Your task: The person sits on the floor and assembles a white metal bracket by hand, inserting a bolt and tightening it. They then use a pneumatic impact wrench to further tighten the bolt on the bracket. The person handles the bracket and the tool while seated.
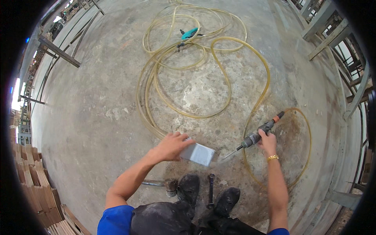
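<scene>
My left hand is closed around one end of a light grey rectangular block with a finely ribbed face. In my right hand is a dark air-powered hand tool with an orange fitting at its rear. Its long thin bit points left and down toward the block, with a small gap between them. A yellowish clear hose loops away from the tool's rear end. Both hands are above the concrete floor, in front of my shoes.
A wrench lies between my dark shoes. A hammer lies left of them. Farther ahead, coiled hose surrounds a teal tool. Stacked brown boards stand at left, metal frames at right.
</scene>
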A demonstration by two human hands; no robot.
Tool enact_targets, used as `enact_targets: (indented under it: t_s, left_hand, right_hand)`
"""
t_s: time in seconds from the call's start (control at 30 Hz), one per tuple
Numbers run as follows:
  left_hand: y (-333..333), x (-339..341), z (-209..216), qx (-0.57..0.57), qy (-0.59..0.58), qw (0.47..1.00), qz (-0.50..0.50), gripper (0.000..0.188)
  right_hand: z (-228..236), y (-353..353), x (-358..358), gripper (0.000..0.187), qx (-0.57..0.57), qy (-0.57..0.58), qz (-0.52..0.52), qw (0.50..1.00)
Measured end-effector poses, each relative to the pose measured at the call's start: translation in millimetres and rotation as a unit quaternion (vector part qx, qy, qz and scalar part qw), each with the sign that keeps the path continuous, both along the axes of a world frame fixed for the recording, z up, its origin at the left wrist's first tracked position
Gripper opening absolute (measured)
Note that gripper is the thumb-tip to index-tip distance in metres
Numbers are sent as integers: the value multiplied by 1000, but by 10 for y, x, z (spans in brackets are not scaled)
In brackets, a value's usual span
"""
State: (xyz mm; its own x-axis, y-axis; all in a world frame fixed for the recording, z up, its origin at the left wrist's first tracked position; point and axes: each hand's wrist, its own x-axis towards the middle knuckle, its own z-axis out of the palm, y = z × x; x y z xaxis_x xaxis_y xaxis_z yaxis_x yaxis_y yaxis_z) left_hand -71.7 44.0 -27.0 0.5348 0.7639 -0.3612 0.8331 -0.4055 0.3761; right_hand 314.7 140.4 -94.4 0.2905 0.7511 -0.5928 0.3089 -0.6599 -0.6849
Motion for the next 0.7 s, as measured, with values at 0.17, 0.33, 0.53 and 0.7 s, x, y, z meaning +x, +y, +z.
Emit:
enact_targets:
  t_s: [0.17,0.33,0.53,0.7]
  left_hand:
    - [220,-728,122,13,13,999,27,76]
    - [-284,-1741,331,-55,151,982,-103,67]
    - [-789,-2065,363,-18,162,986,-35,61]
    - [-818,-2026,261,61,131,987,-64,60]
  right_hand:
    - [414,435,870,53,269,-532,346,724]
    - [507,788,720,54,181,-499,599,600]
    - [547,1035,615,44,121,-482,657,568]
    - [694,1038,699,33,34,-434,710,553]
